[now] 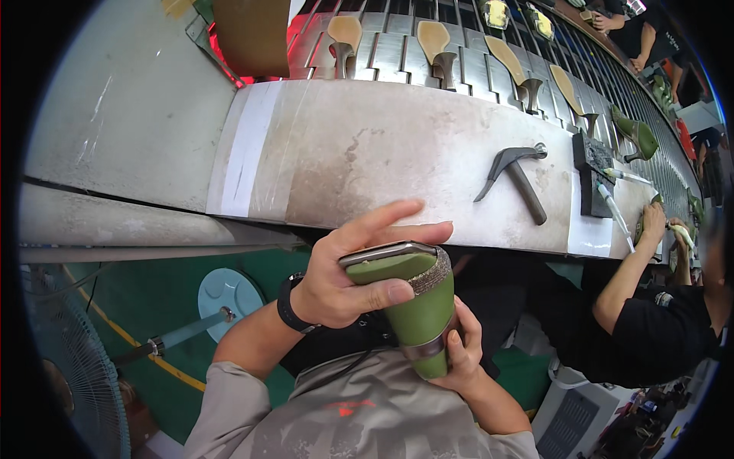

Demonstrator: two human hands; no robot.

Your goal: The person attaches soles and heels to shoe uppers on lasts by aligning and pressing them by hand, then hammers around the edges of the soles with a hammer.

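A green shoe last (423, 317) is in front of my chest, held in both hands. It carries a rough, glittery band and a smooth metallic strap, with a dark metallic edge along its upper end. My left hand (348, 271), with a dark watch on the wrist, grips the upper end; its thumb presses the near side while the index and middle fingers extend past the far side. My right hand (464, 348) wraps the lower, narrower end beside the metallic strap. Beyond them, a claw hammer (524, 187) lies on the pale worktop (367, 153).
A slatted conveyor (390, 57) carries several tan soles (433, 36) with heels and a green shoe last (634, 136). A black block (593, 174) and white-handled brushes (614, 206) lie at right, near a co-worker's arm (623, 279). A fan (76, 359) and blue round stool (229, 302) stand left.
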